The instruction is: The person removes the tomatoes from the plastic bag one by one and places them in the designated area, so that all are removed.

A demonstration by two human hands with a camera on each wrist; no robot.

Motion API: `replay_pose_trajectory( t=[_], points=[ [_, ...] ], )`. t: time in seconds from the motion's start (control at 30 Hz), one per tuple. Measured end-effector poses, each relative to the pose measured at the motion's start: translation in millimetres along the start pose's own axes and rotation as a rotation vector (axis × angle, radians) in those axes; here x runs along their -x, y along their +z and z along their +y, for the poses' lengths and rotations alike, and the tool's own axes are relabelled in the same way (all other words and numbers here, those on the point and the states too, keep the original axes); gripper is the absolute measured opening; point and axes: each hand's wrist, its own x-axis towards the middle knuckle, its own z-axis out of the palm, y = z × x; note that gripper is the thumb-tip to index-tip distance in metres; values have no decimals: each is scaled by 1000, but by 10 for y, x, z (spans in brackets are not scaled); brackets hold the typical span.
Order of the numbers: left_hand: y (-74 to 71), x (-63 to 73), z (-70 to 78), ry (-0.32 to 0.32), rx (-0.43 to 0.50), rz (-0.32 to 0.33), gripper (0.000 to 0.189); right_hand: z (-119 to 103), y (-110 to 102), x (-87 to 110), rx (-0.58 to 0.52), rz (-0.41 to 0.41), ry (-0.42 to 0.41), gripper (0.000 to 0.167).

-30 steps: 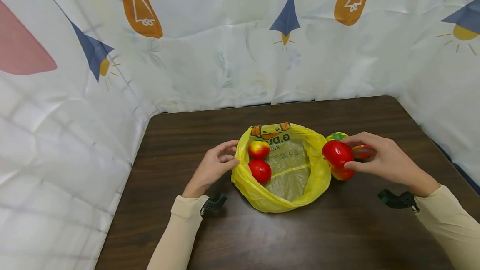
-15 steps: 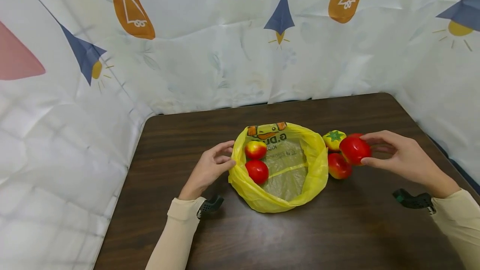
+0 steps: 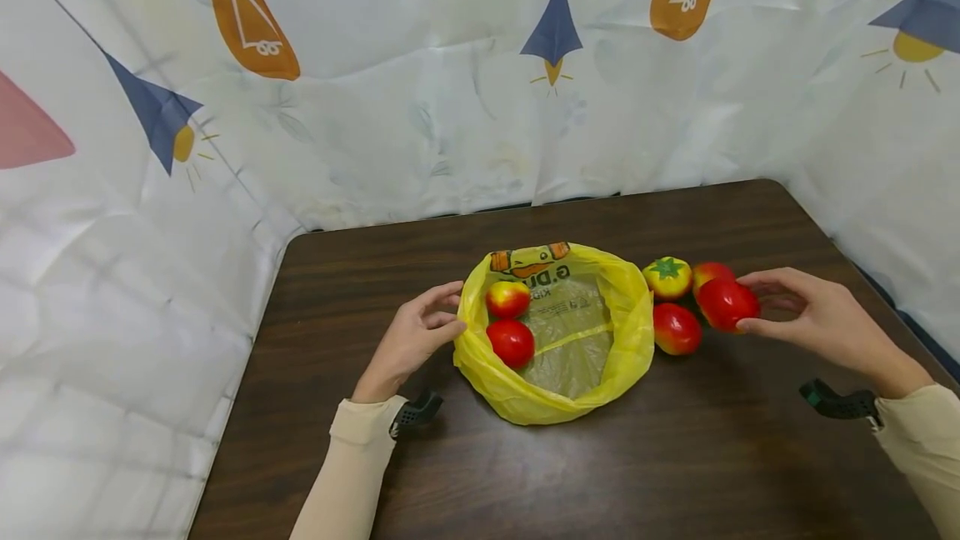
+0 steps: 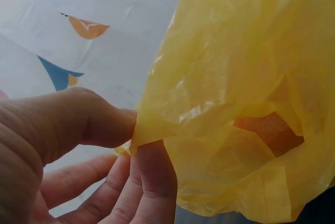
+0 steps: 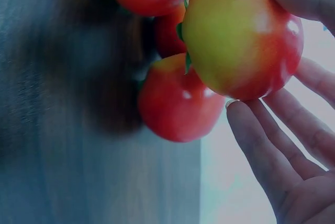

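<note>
My left hand (image 3: pixel 411 338) pinches the left rim of a yellow plastic bag (image 3: pixel 633 348), thumb and forefinger closed on the film in the left wrist view. The bag stands with its mouth wide, and two red-and-yellow tomatoes (image 3: pixel 512 345) lie inside at its left. To the right of the bag, my right hand (image 3: pixel 828 325) holds another tomato (image 5: pixel 235 41) between thumb and fingertips, its yellow patch and green leaves showing in the right wrist view. Beside it are a tomato with its green star upward (image 3: pixel 667 280), a red tomato (image 3: pixel 677 330) and a partly hidden tomato (image 3: pixel 711 273).
Everything stands on a dark brown wooden table (image 3: pixel 570 482). A white patterned curtain (image 3: pixel 360 132) hangs behind the table and along its left and right sides. Each wrist wears a black strap (image 3: pixel 838 400) over a cream sleeve.
My right hand has moved right with its tomato, away from the bag's rim, uncovering the tomatoes on the table. My left hand keeps its pinch on the bag.
</note>
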Motion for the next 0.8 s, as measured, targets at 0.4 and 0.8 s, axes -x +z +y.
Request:
replay_pose_trajectory(
  t=[0.4, 0.8],
  points=[
    [6, -19, -17, -7, 4, -2, 59, 195, 81, 82, 12, -37, 41, 59],
    [14, -26, -39, 5, -4, -5, 59, 306, 160, 84, 11, -66, 0, 55]
  ],
)
